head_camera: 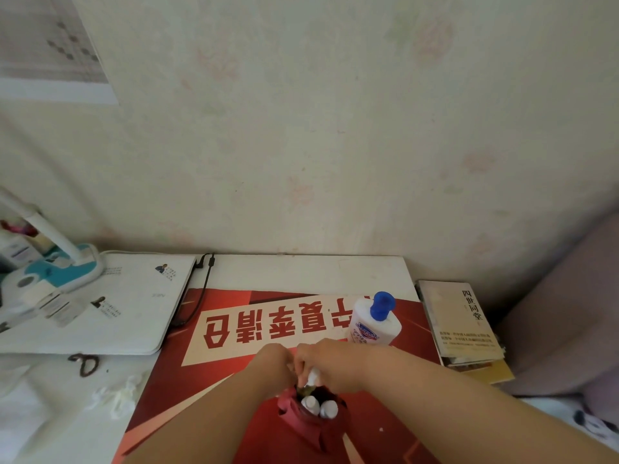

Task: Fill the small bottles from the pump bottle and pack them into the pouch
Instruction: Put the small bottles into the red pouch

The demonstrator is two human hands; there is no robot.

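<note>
R hand pinches small bottle at mouth of red pouch, 2 bottles inside. L hand at pouch rim, grip unclear. Pump bottle upright just behind.

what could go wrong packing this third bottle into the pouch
1. The pouch already holds two small bottles; pushing the third bottle in with the right hand may jam it or tip the pouch.
2. The pump bottle stands just behind that hand and could get knocked over.

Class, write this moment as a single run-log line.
stage: packing; right hand: holds small bottle above pouch; left hand: at pouch rim; inside: two bottles; pump bottle: upright
</note>
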